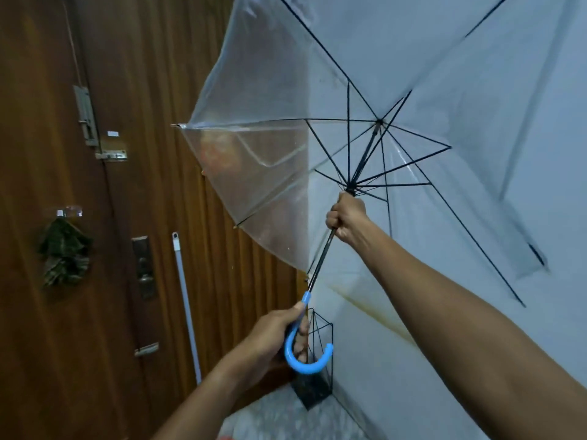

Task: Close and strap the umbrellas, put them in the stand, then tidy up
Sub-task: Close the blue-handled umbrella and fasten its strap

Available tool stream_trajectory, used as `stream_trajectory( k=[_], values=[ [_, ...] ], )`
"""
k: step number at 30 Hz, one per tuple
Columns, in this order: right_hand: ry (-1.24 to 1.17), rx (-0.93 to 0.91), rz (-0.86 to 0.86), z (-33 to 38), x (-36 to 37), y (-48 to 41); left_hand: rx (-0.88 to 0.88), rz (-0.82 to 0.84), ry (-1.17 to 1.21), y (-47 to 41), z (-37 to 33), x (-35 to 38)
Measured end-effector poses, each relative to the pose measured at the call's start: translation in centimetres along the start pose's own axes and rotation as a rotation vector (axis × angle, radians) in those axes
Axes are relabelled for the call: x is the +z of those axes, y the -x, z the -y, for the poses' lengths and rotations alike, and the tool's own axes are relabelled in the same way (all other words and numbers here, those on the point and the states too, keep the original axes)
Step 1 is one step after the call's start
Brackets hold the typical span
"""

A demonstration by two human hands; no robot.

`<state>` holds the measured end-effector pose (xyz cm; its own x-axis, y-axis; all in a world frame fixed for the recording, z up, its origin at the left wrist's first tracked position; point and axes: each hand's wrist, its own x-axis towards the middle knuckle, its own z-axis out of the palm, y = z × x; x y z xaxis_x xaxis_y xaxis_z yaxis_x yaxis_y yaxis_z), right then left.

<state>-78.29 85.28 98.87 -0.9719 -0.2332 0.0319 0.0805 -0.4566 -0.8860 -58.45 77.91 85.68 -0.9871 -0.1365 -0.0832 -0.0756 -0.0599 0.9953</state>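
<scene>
So on the far left I've got the wooden door (133, 122), with a green cloth (63, 252) hanging on it and a pale pole (187, 306) leaning there. My left hand (279, 331) is wrapped tight around the blue hook handle (305, 363). The wire stand (317, 360) sits just behind it in the corner. My right hand (346, 220) is clamped on the shaft, right under the runner, and the clear umbrella (365, 90) is wide open against the wall (476, 360).
</scene>
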Motion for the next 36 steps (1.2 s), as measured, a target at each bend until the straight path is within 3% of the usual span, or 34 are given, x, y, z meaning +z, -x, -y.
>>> stream_trajectory(
  k=[4,19,27,36],
  values=[
    [-0.048,-0.014,0.013,1.0,-0.8,-1.7,0.088,-0.207,0.144,-2.0,-0.3,1.6],
    [0.168,0.101,0.188,-5.9,0.2,0.4,0.171,-0.570,-0.086,-5.8,-2.5,1.6],
    [0.192,0.245,0.204,-10.5,1.6,2.4,0.125,-0.669,-0.138,-5.3,-1.4,0.6],
    [0.370,0.274,0.271,-11.7,3.3,5.4,0.067,-0.724,0.021,-4.0,-0.4,-0.7]
  ],
)
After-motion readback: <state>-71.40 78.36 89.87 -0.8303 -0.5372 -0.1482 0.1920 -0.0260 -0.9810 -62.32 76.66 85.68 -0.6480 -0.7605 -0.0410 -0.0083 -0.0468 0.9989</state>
